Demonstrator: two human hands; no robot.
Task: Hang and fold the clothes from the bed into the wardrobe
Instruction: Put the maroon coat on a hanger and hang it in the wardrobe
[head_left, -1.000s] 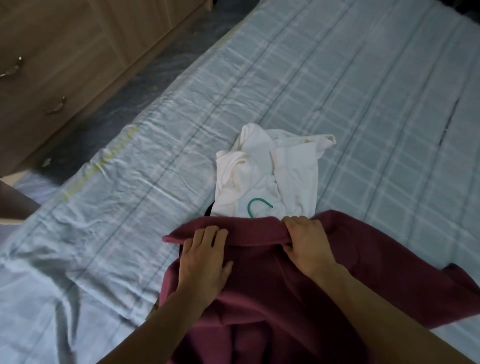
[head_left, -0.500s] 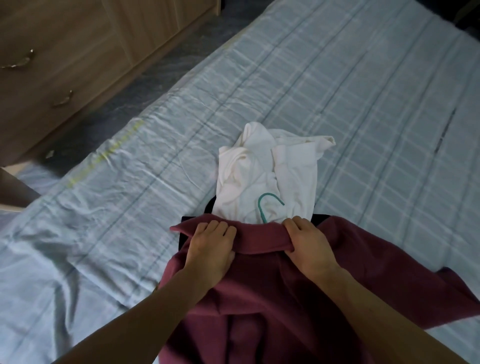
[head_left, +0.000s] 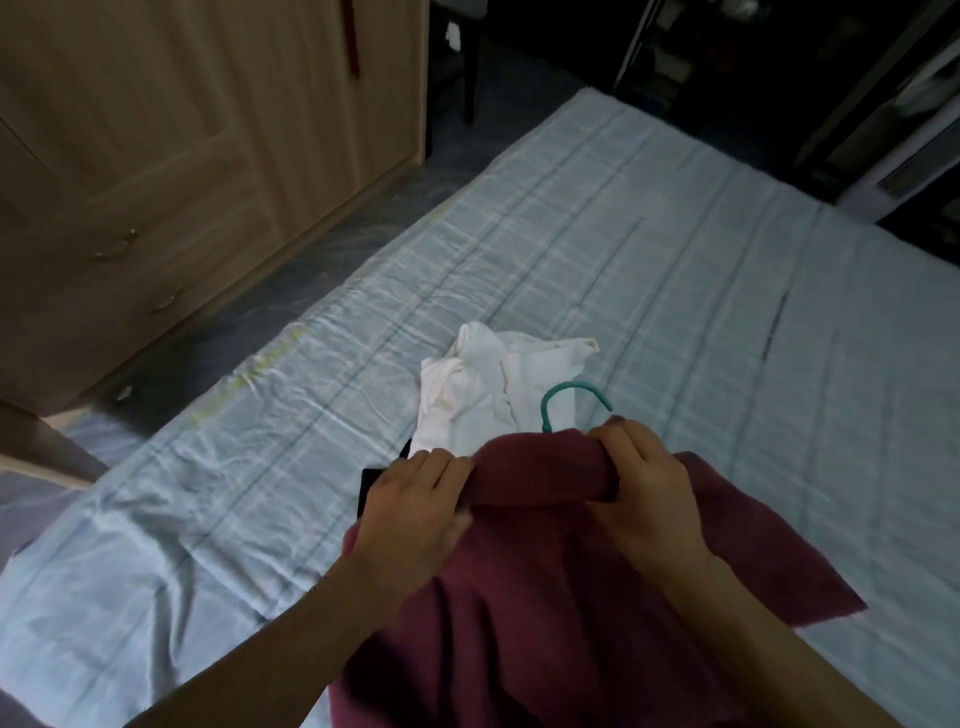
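**Maroon garment going onto its hanger, mid-lift**

Maroon garment (head_left: 545, 597) sits at the near edge of the bed (head_left: 649, 260). Left hand (head_left: 415, 499) and right hand (head_left: 644, 488) have fingers curled tight on its rolled top edge. I'd keep that edge level so the green hanger hook (head_left: 571, 402) stays centred. White clothes (head_left: 483, 395) lie just behind; wardrobe (head_left: 182, 156) waits across the floor gap.

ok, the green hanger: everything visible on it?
Only the green hanger's hook shows: a thin teal curved rod, plastic-looking, arching over the white garment. Its stem runs down into the maroon garment's rolled top edge, which hides the rest. The right hand and left hand grip that edge on either side.
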